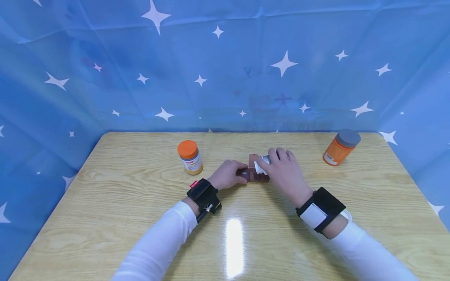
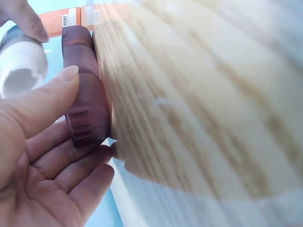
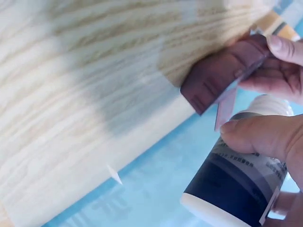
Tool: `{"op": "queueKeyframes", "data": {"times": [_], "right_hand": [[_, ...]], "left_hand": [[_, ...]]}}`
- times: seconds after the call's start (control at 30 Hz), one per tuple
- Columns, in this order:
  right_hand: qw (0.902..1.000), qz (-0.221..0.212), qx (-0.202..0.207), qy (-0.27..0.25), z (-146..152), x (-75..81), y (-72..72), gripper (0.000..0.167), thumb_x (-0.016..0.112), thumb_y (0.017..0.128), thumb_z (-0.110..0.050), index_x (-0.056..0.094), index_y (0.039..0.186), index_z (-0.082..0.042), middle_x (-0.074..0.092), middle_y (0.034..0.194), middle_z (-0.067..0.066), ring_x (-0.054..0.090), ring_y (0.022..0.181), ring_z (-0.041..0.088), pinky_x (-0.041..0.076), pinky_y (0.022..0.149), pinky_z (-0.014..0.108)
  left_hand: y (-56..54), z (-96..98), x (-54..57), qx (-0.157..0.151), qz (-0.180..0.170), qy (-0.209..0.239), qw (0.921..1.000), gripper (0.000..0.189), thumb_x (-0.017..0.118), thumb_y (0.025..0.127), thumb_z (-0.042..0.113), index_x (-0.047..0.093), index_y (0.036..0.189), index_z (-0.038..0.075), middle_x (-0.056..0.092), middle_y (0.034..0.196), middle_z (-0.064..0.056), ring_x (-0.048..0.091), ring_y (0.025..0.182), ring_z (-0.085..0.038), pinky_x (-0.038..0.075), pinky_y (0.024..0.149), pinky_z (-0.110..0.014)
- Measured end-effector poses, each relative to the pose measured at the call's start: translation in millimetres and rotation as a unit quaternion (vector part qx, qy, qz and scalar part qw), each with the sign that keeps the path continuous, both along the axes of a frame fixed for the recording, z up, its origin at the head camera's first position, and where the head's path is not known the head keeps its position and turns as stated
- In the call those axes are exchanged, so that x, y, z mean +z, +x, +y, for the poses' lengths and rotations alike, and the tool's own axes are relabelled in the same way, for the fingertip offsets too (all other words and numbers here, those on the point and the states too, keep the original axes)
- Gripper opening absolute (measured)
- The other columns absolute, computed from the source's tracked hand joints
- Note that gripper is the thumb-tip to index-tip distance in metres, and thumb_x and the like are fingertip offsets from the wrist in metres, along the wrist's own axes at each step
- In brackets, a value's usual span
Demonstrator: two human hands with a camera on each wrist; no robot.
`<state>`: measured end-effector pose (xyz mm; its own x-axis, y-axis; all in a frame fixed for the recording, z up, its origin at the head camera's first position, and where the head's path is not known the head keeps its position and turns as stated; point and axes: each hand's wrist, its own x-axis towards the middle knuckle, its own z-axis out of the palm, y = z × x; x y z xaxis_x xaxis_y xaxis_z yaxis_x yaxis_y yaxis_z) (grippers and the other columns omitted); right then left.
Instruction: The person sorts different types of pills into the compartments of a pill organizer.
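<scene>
A dark reddish-brown, see-through pill box (image 1: 259, 177) lies on the wooden table, and a clear flap (image 3: 225, 109) stands up along its side. My left hand (image 1: 230, 174) holds one end, thumb (image 2: 59, 92) on its near face and fingers behind it. With my right hand (image 1: 286, 177) I grip a white pill bottle (image 3: 232, 175) with a dark blue and silver label. The bottle is tipped toward the pill box, its uncapped mouth (image 2: 21, 82) visible in the left wrist view. Whether pills are inside the box cannot be made out.
An orange-capped bottle (image 1: 191, 158) stands left of my hands. At the back right stands an orange jar with a grey lid (image 1: 341, 148). A blue curtain with white stars (image 1: 225, 70) hangs behind the table (image 1: 140, 195).
</scene>
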<state>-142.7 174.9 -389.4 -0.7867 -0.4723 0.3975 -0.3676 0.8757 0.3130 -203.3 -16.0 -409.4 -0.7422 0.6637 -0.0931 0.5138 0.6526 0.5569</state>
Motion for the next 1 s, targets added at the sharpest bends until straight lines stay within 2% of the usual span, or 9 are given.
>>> {"op": "queueKeyframes", "data": {"times": [0.1,0.4,0.57,0.67,0.73,0.8,0.87,0.93,1.0], "right_hand": [[1.0,0.005,0.007,0.004,-3,-3.2,-0.8,0.042,0.063,0.086,-0.008,0.052,0.122,-0.026,0.053,0.102,0.019,0.053,0.096,0.037,0.049,0.083,0.047],[0.9998,-0.016,0.008,0.007,-5,-7.6,-2.1,0.041,0.064,0.086,-0.01,0.052,0.123,-0.021,0.052,0.11,0.019,0.05,0.105,0.037,0.045,0.092,0.05],[0.9992,-0.03,0.007,-0.026,-4,-9.7,-3.1,0.041,0.062,0.086,-0.008,0.053,0.124,-0.022,0.054,0.108,0.02,0.053,0.102,0.038,0.045,0.093,0.051],[0.9972,-0.057,-0.008,-0.047,-2,-9.9,-2.0,0.043,0.062,0.086,-0.007,0.052,0.126,-0.021,0.055,0.109,0.02,0.054,0.103,0.037,0.044,0.093,0.053],[0.9932,-0.08,-0.02,-0.082,0,-8.5,0.4,0.046,0.066,0.083,-0.009,0.052,0.126,-0.018,0.056,0.111,0.02,0.054,0.104,0.038,0.043,0.093,0.055],[0.984,-0.107,-0.03,-0.139,3,-5.8,3.6,0.05,0.071,0.08,-0.013,0.052,0.126,-0.014,0.057,0.115,0.019,0.053,0.108,0.038,0.042,0.092,0.056],[0.9663,-0.132,-0.032,-0.218,5,-1.9,7.9,0.055,0.075,0.076,-0.015,0.052,0.125,-0.009,0.058,0.117,0.019,0.052,0.11,0.038,0.042,0.091,0.057],[0.9387,-0.164,-0.025,-0.302,5,2.7,13.8,0.057,0.076,0.074,-0.015,0.052,0.125,-0.007,0.059,0.118,0.017,0.052,0.111,0.036,0.043,0.089,0.054],[0.907,-0.194,-0.012,-0.373,4,5.5,21.4,0.058,0.077,0.073,-0.013,0.051,0.125,-0.005,0.059,0.118,0.016,0.054,0.109,0.033,0.046,0.087,0.051]], "left_hand": [[0.4,-0.2,-0.2,0.001,0.0,-0.002,1.0,0.047,0.069,0.083,0.018,0.056,0.126,0.005,0.064,0.116,-0.01,0.06,0.101,-0.02,0.047,0.083,-0.03],[0.3,-0.9,0.1,0.001,0.003,-0.002,1.0,0.045,0.069,0.083,0.019,0.057,0.125,0.006,0.065,0.113,-0.01,0.059,0.095,-0.019,0.046,0.079,-0.027],[0.0,-0.8,0.2,0.001,-0.002,-0.006,1.0,0.047,0.068,0.083,0.019,0.056,0.127,0.007,0.064,0.116,-0.01,0.06,0.098,-0.019,0.046,0.08,-0.028],[0.0,-0.5,-0.2,0.003,-0.004,-0.009,1.0,0.048,0.068,0.084,0.019,0.055,0.128,0.006,0.063,0.118,-0.01,0.059,0.1,-0.02,0.046,0.082,-0.028],[0.0,-0.2,-0.2,0.004,-0.003,-0.008,1.0,0.048,0.068,0.084,0.019,0.055,0.128,0.006,0.063,0.119,-0.01,0.059,0.102,-0.02,0.046,0.083,-0.029],[-0.1,0.1,-0.4,0.005,-0.004,-0.004,1.0,0.048,0.068,0.083,0.019,0.055,0.128,0.006,0.063,0.12,-0.01,0.059,0.104,-0.021,0.046,0.085,-0.03],[-0.3,0.4,-0.5,0.006,-0.005,-0.001,1.0,0.048,0.068,0.083,0.019,0.055,0.127,0.005,0.063,0.12,-0.011,0.058,0.106,-0.021,0.046,0.087,-0.031],[-0.6,0.2,-0.7,0.008,-0.008,0.0,0.9999,0.048,0.068,0.083,0.019,0.055,0.128,0.005,0.062,0.121,-0.011,0.058,0.108,-0.022,0.046,0.089,-0.032],[-0.7,-0.2,-0.8,0.008,-0.004,-0.001,1.0,0.048,0.068,0.083,0.019,0.055,0.127,0.004,0.062,0.121,-0.012,0.058,0.109,-0.023,0.046,0.091,-0.033]]}}
